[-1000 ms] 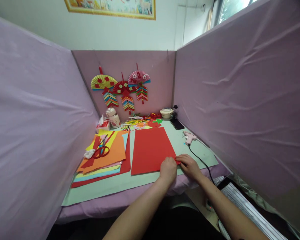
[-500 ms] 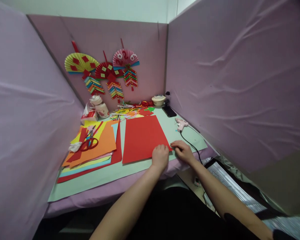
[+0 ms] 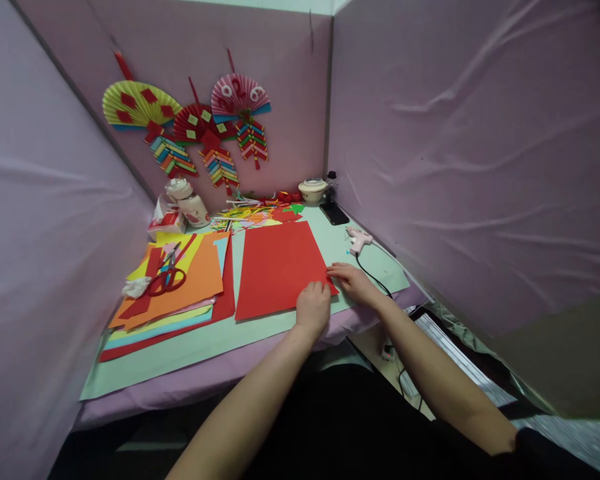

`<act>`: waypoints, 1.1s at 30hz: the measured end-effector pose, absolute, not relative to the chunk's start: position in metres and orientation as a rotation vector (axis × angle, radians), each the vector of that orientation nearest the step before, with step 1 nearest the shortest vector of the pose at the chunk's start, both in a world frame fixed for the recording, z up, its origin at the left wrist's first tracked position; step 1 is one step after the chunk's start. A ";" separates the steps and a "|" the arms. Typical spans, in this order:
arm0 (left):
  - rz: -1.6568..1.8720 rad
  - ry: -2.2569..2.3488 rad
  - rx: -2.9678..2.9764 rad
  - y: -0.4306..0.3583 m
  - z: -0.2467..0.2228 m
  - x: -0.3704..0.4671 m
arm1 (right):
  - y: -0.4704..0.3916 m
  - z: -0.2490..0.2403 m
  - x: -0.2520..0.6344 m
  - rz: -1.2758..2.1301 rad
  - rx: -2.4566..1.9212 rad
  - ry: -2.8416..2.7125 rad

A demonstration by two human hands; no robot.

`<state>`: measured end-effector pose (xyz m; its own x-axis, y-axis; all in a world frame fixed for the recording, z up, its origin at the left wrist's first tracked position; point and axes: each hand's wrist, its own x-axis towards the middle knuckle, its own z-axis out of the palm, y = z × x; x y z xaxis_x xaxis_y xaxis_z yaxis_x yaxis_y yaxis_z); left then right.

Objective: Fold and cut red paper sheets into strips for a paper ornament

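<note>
A large red sheet of paper (image 3: 275, 267) lies on the pale green mat in front of me. My left hand (image 3: 313, 307) is closed, its fingers curled over the sheet's near edge by the lower right corner; its thumb is hidden. Close beside it, my right hand (image 3: 354, 283) grips the right edge near that same corner, fingers over the edge and thumb low. The paper's edge seems slightly raised there. Just beyond my right hand rests a pink glue gun (image 3: 359, 240) with a black cord.
On the left, red-handled scissors (image 3: 167, 281) lie on stacked coloured paper (image 3: 200, 277). Paper strips (image 3: 250, 213), a jar (image 3: 193, 207), a tissue box (image 3: 167, 223), a lidded bowl (image 3: 313, 190) and a phone (image 3: 334, 213) sit farther back. Paper fans (image 3: 140, 105) hang on the back partition.
The view has tilted down and shifted slightly right. My right hand has moved a little farther up the paper's right edge; my left hand stays by the corner.
</note>
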<state>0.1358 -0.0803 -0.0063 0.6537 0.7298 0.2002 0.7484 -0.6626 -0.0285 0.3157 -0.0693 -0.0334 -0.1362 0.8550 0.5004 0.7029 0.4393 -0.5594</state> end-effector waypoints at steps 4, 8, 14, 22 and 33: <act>-0.246 -1.237 -2.770 -0.080 -0.005 0.136 | -0.063 -0.039 0.313 0.246 -1.356 -1.945; -0.241 -1.239 -2.777 -0.080 -0.004 0.136 | -0.064 -0.040 0.314 0.244 -1.369 -1.953; -0.243 -1.231 -2.791 -0.080 -0.002 0.135 | -0.062 -0.043 0.318 0.278 -1.348 -1.932; -0.269 -1.228 -2.788 -0.079 -0.006 0.133 | -0.061 -0.044 0.320 0.381 -1.321 -1.878; -0.290 -1.185 -2.806 -0.078 -0.011 0.130 | -0.057 -0.048 0.324 0.405 -1.308 -1.847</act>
